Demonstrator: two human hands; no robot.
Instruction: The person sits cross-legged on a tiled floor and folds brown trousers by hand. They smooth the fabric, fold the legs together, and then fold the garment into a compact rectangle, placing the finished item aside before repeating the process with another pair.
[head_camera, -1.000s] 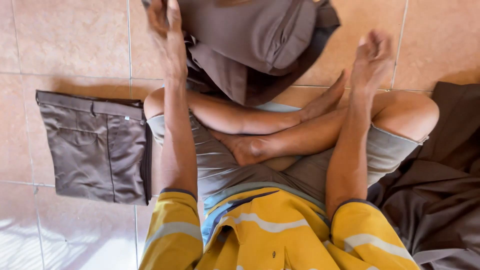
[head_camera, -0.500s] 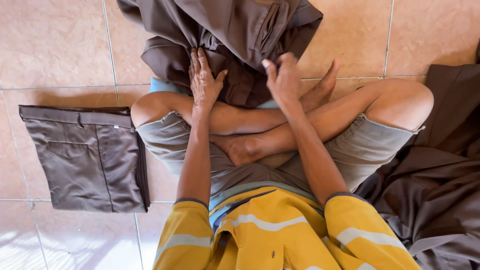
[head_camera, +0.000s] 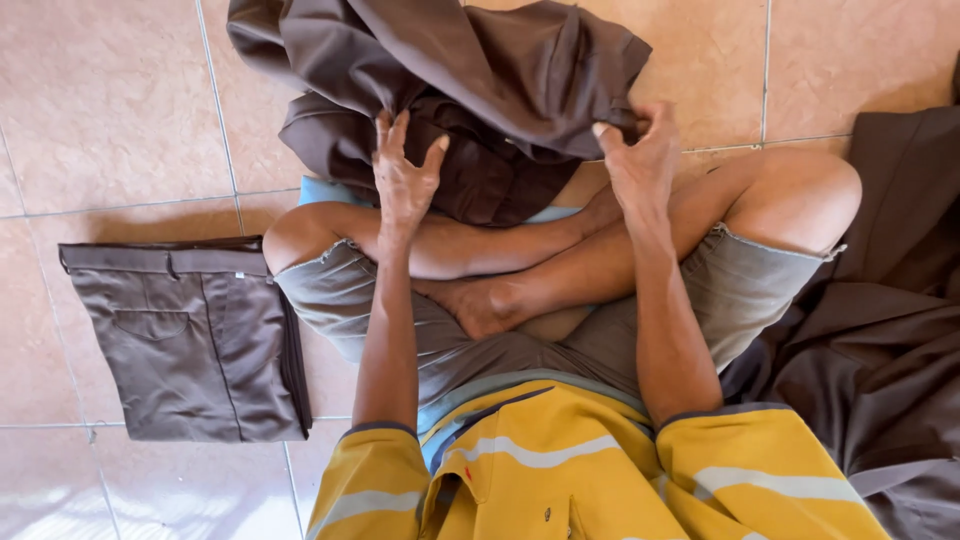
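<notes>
Seated person, cross-legged on tiled floor (head_camera: 120, 110). Right hand (head_camera: 640, 165) pinches the crumpled dark-brown cloth garment (head_camera: 470, 90) lying far of the knees; left hand (head_camera: 405, 180) rests spread upon it. Garment unfolded; one folded brown pair of trousers (head_camera: 185, 335) lies left.

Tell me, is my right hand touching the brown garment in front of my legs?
Touching. The head view shows the right hand with its fingers pinching the edge of the brown garment.
</notes>
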